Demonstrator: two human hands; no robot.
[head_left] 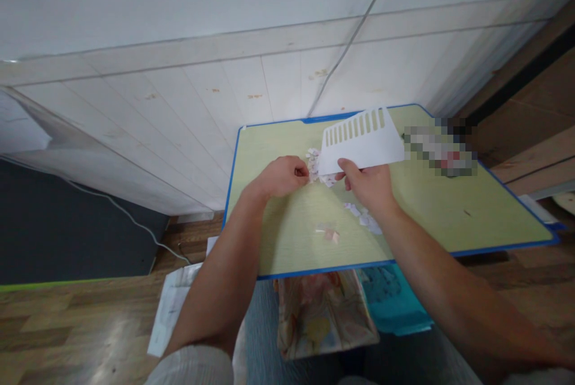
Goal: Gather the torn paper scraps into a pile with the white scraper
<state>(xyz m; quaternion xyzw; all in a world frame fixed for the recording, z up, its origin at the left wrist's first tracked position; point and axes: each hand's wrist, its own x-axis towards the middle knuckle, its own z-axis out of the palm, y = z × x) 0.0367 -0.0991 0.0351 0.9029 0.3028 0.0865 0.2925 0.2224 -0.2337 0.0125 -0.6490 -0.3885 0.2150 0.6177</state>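
Observation:
My right hand (pixel 369 184) grips the lower edge of a white sheet (pixel 363 145) with a row of cut-out slots along its top, thumb on the near face. The sheet is held tilted above the table. My left hand (pixel 287 173) is closed, thumb and fingers pinched together at the edge of a small heap of torn paper scraps (pixel 313 161). What lies between those fingertips is too small to make out. The sheet hides part of the heap. More paper scraps (pixel 369 221) lie below my right wrist. A small clear piece with a pinkish patch (pixel 331 234) rests nearer the front edge.
The pale green table (pixel 287 253) has a blue rim and stands near a white panelled wall (pixel 179 109). A blurred-out object (pixel 442 148) is at its right. Under the front edge sit a patterned bag (pixel 323 325) and a turquoise item (pixel 395 307). A grey cable (pixel 341 55) runs down the wall.

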